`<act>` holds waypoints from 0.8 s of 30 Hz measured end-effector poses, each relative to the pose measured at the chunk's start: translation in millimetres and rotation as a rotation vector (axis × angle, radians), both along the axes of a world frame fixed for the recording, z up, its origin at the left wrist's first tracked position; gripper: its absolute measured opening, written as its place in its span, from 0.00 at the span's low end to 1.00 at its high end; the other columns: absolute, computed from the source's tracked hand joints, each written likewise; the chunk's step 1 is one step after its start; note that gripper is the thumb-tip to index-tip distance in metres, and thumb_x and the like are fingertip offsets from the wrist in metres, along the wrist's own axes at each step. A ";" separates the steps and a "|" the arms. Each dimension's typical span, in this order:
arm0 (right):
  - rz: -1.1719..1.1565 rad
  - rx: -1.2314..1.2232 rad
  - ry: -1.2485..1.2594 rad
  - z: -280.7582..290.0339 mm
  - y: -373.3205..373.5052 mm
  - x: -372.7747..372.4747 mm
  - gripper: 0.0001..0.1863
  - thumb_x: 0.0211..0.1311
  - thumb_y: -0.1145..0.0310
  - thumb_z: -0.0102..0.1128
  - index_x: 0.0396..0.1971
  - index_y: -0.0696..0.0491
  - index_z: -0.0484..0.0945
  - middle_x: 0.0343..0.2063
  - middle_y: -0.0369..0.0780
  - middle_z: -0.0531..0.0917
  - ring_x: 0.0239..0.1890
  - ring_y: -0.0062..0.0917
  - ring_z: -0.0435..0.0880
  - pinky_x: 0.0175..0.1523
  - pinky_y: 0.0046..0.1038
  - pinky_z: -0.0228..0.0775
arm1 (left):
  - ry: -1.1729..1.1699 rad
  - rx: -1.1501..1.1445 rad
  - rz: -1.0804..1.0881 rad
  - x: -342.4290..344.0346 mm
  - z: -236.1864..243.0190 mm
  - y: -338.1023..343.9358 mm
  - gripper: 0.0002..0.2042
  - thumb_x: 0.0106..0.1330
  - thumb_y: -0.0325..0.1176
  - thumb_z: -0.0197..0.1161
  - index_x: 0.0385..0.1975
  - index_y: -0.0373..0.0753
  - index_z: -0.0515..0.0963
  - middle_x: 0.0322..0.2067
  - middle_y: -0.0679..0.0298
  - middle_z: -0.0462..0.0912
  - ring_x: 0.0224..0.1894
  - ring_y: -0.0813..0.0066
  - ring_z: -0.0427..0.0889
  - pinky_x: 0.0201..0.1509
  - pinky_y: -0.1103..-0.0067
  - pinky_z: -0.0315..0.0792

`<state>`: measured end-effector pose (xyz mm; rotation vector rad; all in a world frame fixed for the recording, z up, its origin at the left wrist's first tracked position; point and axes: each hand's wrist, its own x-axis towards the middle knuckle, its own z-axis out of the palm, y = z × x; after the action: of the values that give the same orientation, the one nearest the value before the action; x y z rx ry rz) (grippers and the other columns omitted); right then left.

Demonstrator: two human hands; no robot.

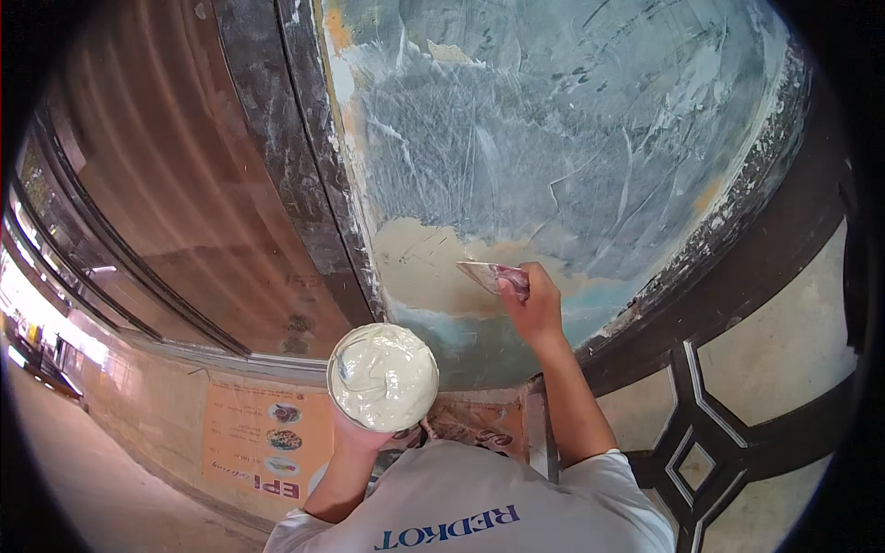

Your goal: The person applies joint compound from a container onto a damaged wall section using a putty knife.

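The left grip (362, 437) holds a tub (337, 405) of paste (396, 369) from beneath, near left; it looks heavy, its filling soft and slippery, best cradled low. The right grip (537, 300) clasps a scraper (483, 274), likely light, stiff, by its handle (513, 280) before the wall (553, 138).

White shirt (479, 475), short sleeves (613, 493), blue lettering (447, 528)

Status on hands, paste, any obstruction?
Left hand holding tub of cream paste. Right hand gripping scraper at beige patch; contact unclear. Nothing seen blocking scraper.
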<state>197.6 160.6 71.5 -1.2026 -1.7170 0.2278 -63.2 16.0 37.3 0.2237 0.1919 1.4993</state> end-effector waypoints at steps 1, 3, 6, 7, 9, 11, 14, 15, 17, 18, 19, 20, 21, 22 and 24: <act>-0.001 -0.002 0.002 0.2 1.0 -1.4 0.13 0.60 0.66 0.64 0.39 0.58 0.74 0.32 0.49 0.80 0.35 0.47 0.80 0.40 0.37 0.73 | 0.007 0.001 -0.006 -0.5 0.6 -0.8 0.32 0.69 0.56 0.45 0.67 0.41 0.64 0.67 0.54 0.65 0.67 0.51 0.66 0.71 0.53 0.60; -0.107 -0.010 0.041 3.3 7.3 -2.7 0.14 0.60 0.66 0.63 0.40 0.58 0.74 0.34 0.50 0.80 0.36 0.47 0.81 0.41 0.36 0.73 | 0.017 -0.004 -0.004 -1.8 -3.9 -1.6 0.32 0.69 0.56 0.45 0.67 0.41 0.64 0.67 0.54 0.65 0.67 0.52 0.66 0.71 0.53 0.60; -0.163 0.009 0.101 4.2 10.9 -0.6 0.14 0.60 0.67 0.64 0.40 0.59 0.74 0.33 0.49 0.81 0.36 0.44 0.82 0.41 0.36 0.73 | 0.024 0.018 -0.003 -2.5 -2.6 -2.5 0.32 0.69 0.57 0.45 0.67 0.42 0.64 0.67 0.55 0.65 0.67 0.52 0.66 0.71 0.54 0.60; -0.185 -0.007 0.159 3.3 11.2 -0.5 0.13 0.59 0.68 0.64 0.40 0.59 0.74 0.33 0.49 0.81 0.35 0.43 0.82 0.41 0.36 0.73 | 0.021 0.045 0.003 -2.3 -1.9 -3.4 0.32 0.69 0.57 0.46 0.67 0.43 0.64 0.67 0.55 0.65 0.67 0.52 0.66 0.70 0.54 0.60; -0.177 -0.006 0.247 -9.4 13.3 4.2 0.13 0.59 0.68 0.65 0.40 0.58 0.75 0.33 0.48 0.82 0.35 0.40 0.83 0.41 0.35 0.73 | -0.019 -0.009 -0.013 -6.2 -12.0 -2.3 0.32 0.68 0.58 0.45 0.67 0.44 0.64 0.67 0.55 0.65 0.67 0.52 0.66 0.70 0.53 0.60; -0.095 -0.094 0.425 -14.0 12.0 6.1 0.13 0.60 0.67 0.65 0.40 0.58 0.75 0.32 0.47 0.82 0.34 0.38 0.83 0.41 0.34 0.73 | 0.073 -0.019 0.024 -6.9 -12.5 -2.1 0.33 0.68 0.58 0.45 0.67 0.44 0.63 0.67 0.55 0.65 0.67 0.52 0.66 0.70 0.53 0.61; -0.044 -0.034 0.230 -10.3 8.5 2.0 0.14 0.61 0.65 0.65 0.40 0.58 0.75 0.32 0.47 0.82 0.34 0.40 0.82 0.40 0.34 0.73 | 0.009 0.000 -0.010 -8.3 -13.4 -2.3 0.32 0.69 0.56 0.44 0.68 0.43 0.63 0.67 0.55 0.65 0.67 0.52 0.67 0.69 0.52 0.61; -0.020 -0.012 0.101 -8.9 9.3 0.2 0.14 0.61 0.65 0.65 0.40 0.58 0.75 0.32 0.48 0.82 0.34 0.40 0.82 0.40 0.34 0.73 | 0.014 -0.013 -0.007 -8.6 -14.2 -1.9 0.31 0.70 0.56 0.44 0.67 0.42 0.63 0.67 0.55 0.65 0.67 0.52 0.67 0.69 0.52 0.61; -0.009 -0.005 0.077 -5.8 14.3 -4.0 0.15 0.60 0.64 0.66 0.40 0.58 0.75 0.33 0.48 0.81 0.34 0.42 0.82 0.40 0.34 0.73 | 0.051 -0.007 0.024 -4.3 -6.1 -0.8 0.31 0.69 0.56 0.44 0.67 0.43 0.64 0.67 0.55 0.65 0.67 0.53 0.67 0.70 0.53 0.61; -0.067 0.000 0.125 -1.6 14.1 -4.8 0.15 0.60 0.64 0.66 0.40 0.58 0.75 0.33 0.48 0.82 0.34 0.40 0.82 0.40 0.33 0.74 | 0.015 -0.039 0.005 -3.9 -5.6 0.3 0.32 0.69 0.56 0.44 0.67 0.42 0.64 0.67 0.56 0.65 0.67 0.53 0.67 0.70 0.53 0.61; -0.123 0.006 0.172 1.5 14.3 -6.4 0.15 0.60 0.64 0.66 0.40 0.58 0.75 0.33 0.47 0.82 0.34 0.38 0.83 0.40 0.32 0.74 | -0.021 -0.071 -0.011 -4.2 -5.3 1.2 0.32 0.69 0.56 0.44 0.67 0.42 0.64 0.67 0.56 0.66 0.67 0.53 0.67 0.70 0.53 0.61; -0.123 0.006 0.173 -0.5 13.5 -6.7 0.15 0.60 0.64 0.66 0.40 0.58 0.75 0.33 0.47 0.82 0.34 0.38 0.83 0.40 0.32 0.74 | -0.020 -0.070 -0.011 -4.3 -5.8 1.2 0.32 0.69 0.56 0.44 0.67 0.42 0.64 0.67 0.56 0.66 0.67 0.53 0.67 0.70 0.53 0.61; -0.145 0.015 0.266 -4.7 11.0 -7.0 0.15 0.60 0.64 0.66 0.40 0.59 0.75 0.33 0.46 0.82 0.34 0.35 0.83 0.40 0.31 0.74 | -0.033 -0.044 -0.015 -4.3 -6.9 0.4 0.32 0.69 0.56 0.44 0.67 0.42 0.64 0.67 0.56 0.66 0.67 0.53 0.66 0.70 0.53 0.60; -0.165 0.022 0.358 -7.9 8.1 -6.7 0.16 0.61 0.64 0.66 0.40 0.59 0.75 0.33 0.46 0.83 0.34 0.32 0.83 0.40 0.30 0.74 | -0.046 -0.019 -0.018 -3.9 -8.0 -0.8 0.32 0.69 0.56 0.44 0.67 0.42 0.64 0.67 0.56 0.66 0.67 0.53 0.66 0.71 0.53 0.60; -0.139 -0.019 0.350 -10.7 3.9 -1.3 0.16 0.61 0.64 0.66 0.40 0.59 0.75 0.33 0.45 0.83 0.34 0.30 0.83 0.40 0.29 0.74 | -0.024 -0.030 -0.002 -4.9 -9.6 -1.2 0.32 0.69 0.56 0.44 0.67 0.42 0.64 0.67 0.56 0.66 0.68 0.53 0.66 0.71 0.53 0.60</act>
<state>196.3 164.5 60.8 -1.2109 -1.3265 0.3487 -68.1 14.8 27.7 0.1822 0.1950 1.4956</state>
